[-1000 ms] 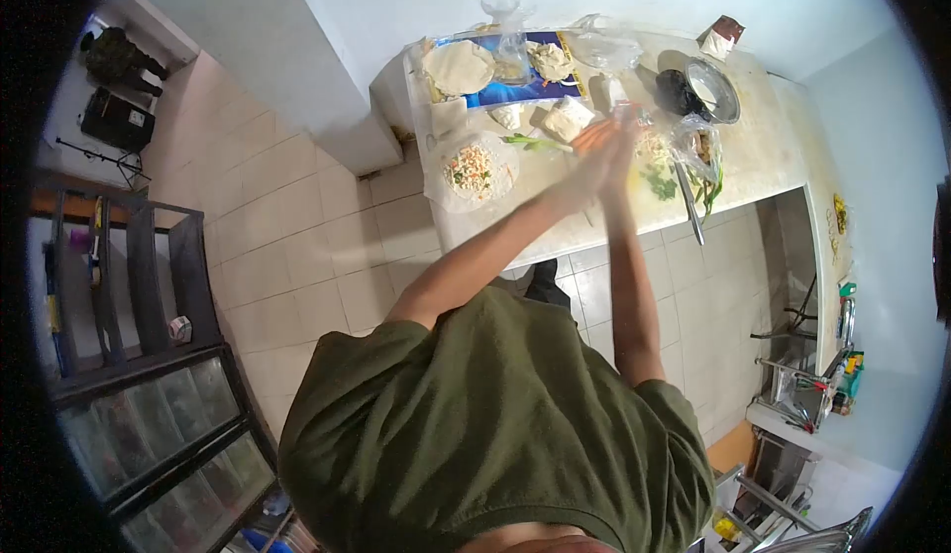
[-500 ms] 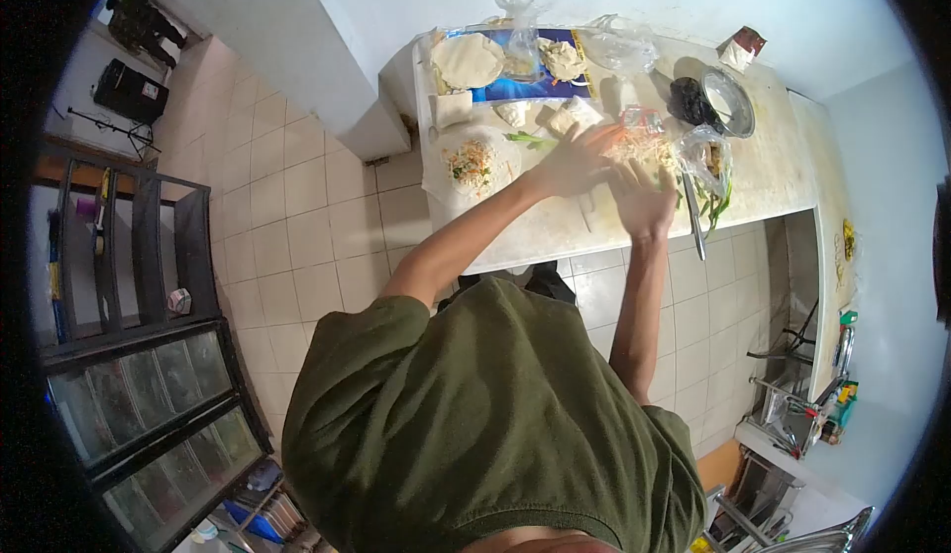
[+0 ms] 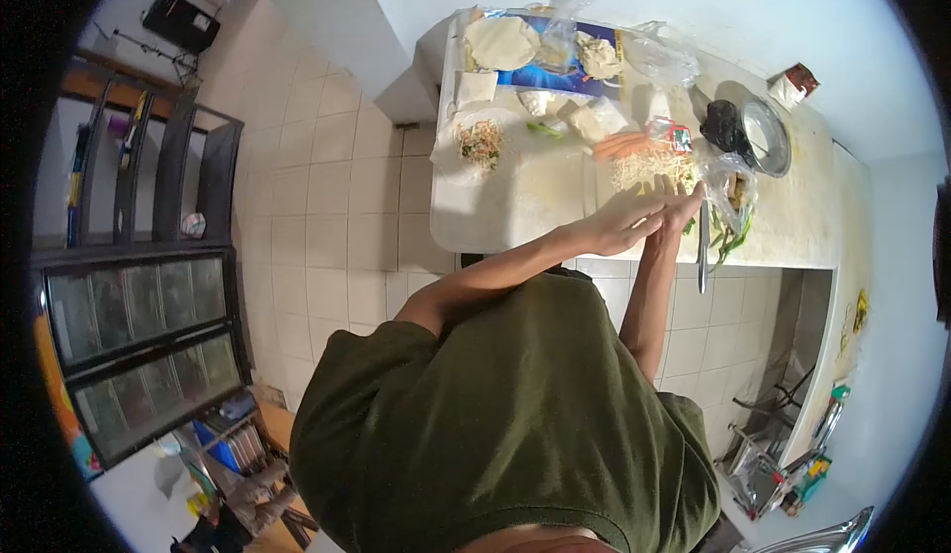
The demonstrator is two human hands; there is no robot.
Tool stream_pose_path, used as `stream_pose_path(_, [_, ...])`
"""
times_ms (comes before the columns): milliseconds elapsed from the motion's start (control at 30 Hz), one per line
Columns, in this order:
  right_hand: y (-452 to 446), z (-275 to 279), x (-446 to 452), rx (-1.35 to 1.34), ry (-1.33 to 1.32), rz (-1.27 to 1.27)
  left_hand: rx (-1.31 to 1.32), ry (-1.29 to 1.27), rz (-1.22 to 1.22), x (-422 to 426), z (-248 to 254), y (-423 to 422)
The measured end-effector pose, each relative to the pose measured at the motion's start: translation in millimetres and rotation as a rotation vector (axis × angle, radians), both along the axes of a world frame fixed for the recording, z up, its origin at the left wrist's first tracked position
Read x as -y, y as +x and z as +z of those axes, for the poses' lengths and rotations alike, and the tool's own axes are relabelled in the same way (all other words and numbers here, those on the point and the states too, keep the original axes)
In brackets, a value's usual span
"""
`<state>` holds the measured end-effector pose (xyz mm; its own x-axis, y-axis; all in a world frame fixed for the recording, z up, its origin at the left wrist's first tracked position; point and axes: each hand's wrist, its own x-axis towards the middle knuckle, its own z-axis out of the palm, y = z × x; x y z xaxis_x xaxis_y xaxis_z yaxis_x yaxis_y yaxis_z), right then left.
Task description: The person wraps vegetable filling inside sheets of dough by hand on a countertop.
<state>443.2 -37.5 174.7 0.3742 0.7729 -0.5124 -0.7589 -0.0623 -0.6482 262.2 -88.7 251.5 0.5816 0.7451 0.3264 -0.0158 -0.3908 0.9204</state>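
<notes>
My left hand (image 3: pixel 626 221) and my right hand (image 3: pixel 678 206) touch each other over the table's front edge, fingers stretched out and nothing visibly held. Just beyond the fingertips lies a pile of pale shredded food (image 3: pixel 649 169). Orange carrots (image 3: pixel 622 145) rest behind the pile. A knife (image 3: pixel 703 246) lies to the right of my right hand, its end over the table edge. Beside it are a clear plastic bag (image 3: pixel 735 184) with brownish pieces and some green leaves (image 3: pixel 731 241). On the left, a thin white sheet (image 3: pixel 451 157) carries a chopped filling (image 3: pixel 479 145).
Farther back on the table (image 3: pixel 535 226) are a round pale flat sheet (image 3: pixel 502 44), a whitish block (image 3: pixel 598 119), a black bag (image 3: pixel 726 125) and a metal bowl (image 3: pixel 783 147). A wall runs behind. A dark shelf rack (image 3: pixel 124 157) stands on the left.
Both hands have drawn back from the shredded pile toward my body and come together, the left moving right to meet the right. The whole view has shifted slightly.
</notes>
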Motion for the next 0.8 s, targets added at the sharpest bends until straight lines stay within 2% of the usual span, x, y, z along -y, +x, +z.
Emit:
stream_pose_path(200, [-1,-51,-21,-0.186,0.0,0.076,-0.168,-0.047,0.085,-12,-34,-8])
stream_pose_path(233, [-11,-43,-22,-0.246,-0.063,0.028,-0.108,0.067,0.216,-4,-53,-12])
stream_pose_path(300, [1,-61,-28,-0.269,-0.037,0.121,-0.085,-0.173,0.277,14,-91,-30])
stream_pose_path(333, [4,-71,-28,-0.283,-0.027,0.165,-0.063,-0.429,0.203,23,-93,-51])
stream_pose_path(367, [-5,-53,-23,-0.237,-0.073,0.175,0.07,-0.527,0.258,38,-137,-65])
stream_pose_path(400, [-7,-57,-18,-0.239,-0.07,0.243,-0.052,-0.49,0.346,52,-158,-86])
stream_pose_path(433, [-9,-63,-13,-0.241,-0.064,0.309,0.045,-0.587,0.486,68,-181,-102])
stream_pose_path(533, [-21,-78,1,-0.251,-0.12,0.484,0.084,-0.876,0.831,105,-189,-151])
stream_pose_path(567, [-24,-102,9,-0.303,-0.077,0.567,0.135,-0.949,0.917,116,-192,-165])
stream_pose_path(600, [-28,-124,16,-0.358,-0.033,0.647,0.099,-0.923,0.948,123,-191,-180])
stream_pose_path(667, [-60,-123,31,-0.343,-0.258,0.606,0.024,-0.873,1.002,128,-186,-208])
stream_pose_path(733, [-92,-113,45,-0.281,-0.311,0.653,-0.002,-0.905,1.033,122,-181,-231])
stream_pose_path(767, [-100,-149,56,-0.091,-0.092,0.85,-0.014,-0.919,1.043,114,-179,-240])
stream_pose_path(800, [-111,-163,60,0.004,-0.027,0.95,-0.01,-0.919,1.053,105,-174,-244])
